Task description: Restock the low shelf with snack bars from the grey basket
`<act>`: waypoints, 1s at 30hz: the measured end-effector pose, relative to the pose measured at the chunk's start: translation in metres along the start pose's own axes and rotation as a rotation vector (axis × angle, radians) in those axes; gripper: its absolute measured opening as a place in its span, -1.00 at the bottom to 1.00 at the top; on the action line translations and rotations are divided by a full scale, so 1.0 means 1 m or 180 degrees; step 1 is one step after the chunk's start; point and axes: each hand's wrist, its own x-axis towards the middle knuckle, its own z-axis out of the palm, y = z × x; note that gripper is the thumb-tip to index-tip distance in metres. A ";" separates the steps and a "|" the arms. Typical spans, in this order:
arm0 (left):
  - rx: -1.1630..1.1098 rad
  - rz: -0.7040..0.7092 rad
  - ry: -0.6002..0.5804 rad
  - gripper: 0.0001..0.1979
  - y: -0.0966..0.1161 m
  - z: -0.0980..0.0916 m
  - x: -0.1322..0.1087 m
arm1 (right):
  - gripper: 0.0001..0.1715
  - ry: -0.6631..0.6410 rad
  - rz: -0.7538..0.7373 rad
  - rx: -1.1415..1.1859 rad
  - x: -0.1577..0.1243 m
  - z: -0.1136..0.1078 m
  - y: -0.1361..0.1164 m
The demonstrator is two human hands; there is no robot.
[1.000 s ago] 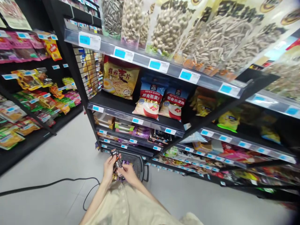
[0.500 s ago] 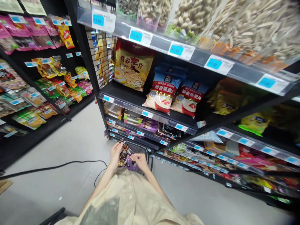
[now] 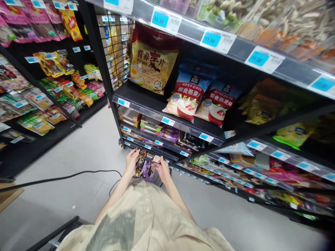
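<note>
My left hand [image 3: 131, 161] pinches one end of a long dark wrapped snack bar [image 3: 147, 155] with orange marks. My right hand [image 3: 162, 168] grips its other end, where a pale patch shows near the fingertips. Between the two hands the bar stretches almost level. Below it, a dark basket [image 3: 158, 180] holds several small packets [image 3: 144, 169] in purple, black and gold wrappers. The basket stands close in front of my body, and my forearms partly frame it.
Just ahead rises a black shelf rack [image 3: 146, 100] with oatmeal bags [image 3: 184, 92] and a gold cereal bag [image 3: 154, 62]. More snack shelves [image 3: 52, 122] line the left. A black cable [image 3: 78, 173] crosses the floor, and a cardboard piece [image 3: 10, 195] lies at left.
The bar has turned from slanted to nearly level, and my hands are slightly farther apart. More of its length shows. The camera view has shifted a little, nearer to the shelves.
</note>
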 end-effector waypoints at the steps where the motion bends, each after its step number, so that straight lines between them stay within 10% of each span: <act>1: 0.0000 -0.0022 -0.0087 -0.46 0.001 0.000 0.000 | -0.24 -0.0031 0.0083 0.0059 0.000 0.000 -0.002; 8: -0.0547 -0.0216 -0.0797 -0.50 0.002 0.002 -0.009 | -0.63 -0.0083 -0.0385 -0.0351 -0.002 0.002 -0.011; 16: -0.1140 -0.0318 -0.0734 -0.60 0.001 0.004 -0.014 | -0.91 0.0065 -0.1515 -0.1263 -0.002 0.006 -0.006; 24: -0.1799 -0.0474 -0.0704 -0.54 0.015 0.022 -0.023 | -0.63 -0.0218 -0.2843 -0.2290 -0.016 0.012 -0.003; 30: -0.1556 -0.0293 -0.0788 -0.44 0.011 0.020 -0.015 | -0.72 -0.0896 -0.2386 -0.2842 -0.015 0.011 -0.013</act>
